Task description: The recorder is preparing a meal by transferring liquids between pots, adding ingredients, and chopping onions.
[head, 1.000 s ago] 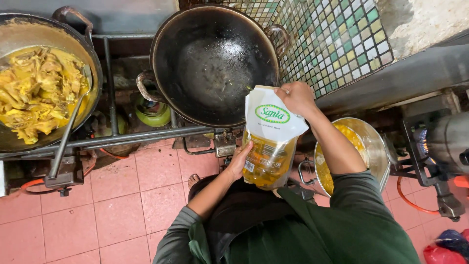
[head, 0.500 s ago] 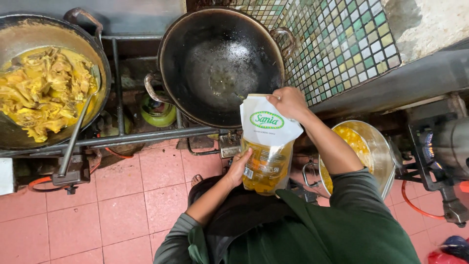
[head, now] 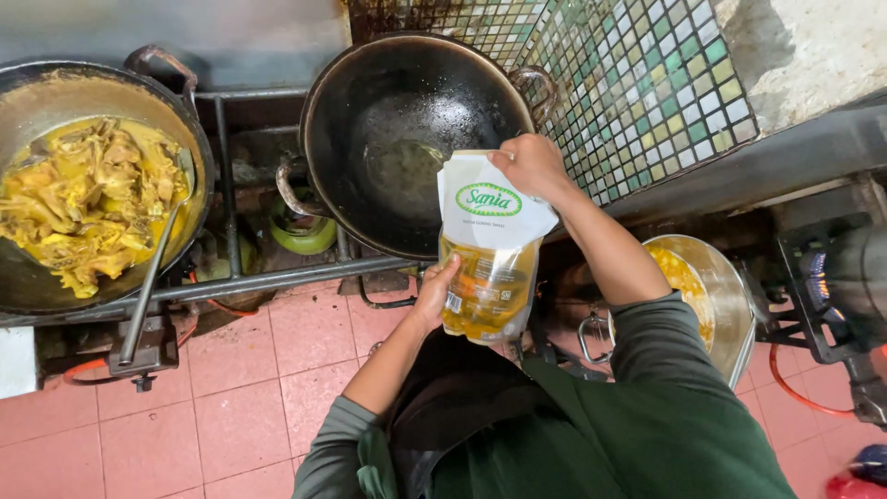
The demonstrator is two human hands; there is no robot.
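Gripping the oil pouch [head: 490, 249], my right hand [head: 531, 166] clasps its top corner. My left hand [head: 434, 291] clasps its lower side, beside the black wok [head: 407, 129].

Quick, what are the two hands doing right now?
Left hand: closed on the lower side of the cooking oil pouch.
Right hand: fingers closed on the pouch's top corner, over the black wok.

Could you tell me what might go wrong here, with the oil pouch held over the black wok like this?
The oil pouch is soft; the right hand pinches its top and the left hand props its bottom, so it could buckle and spill onto the pink floor tiles. Oil could also splash past the black wok toward the burner below.
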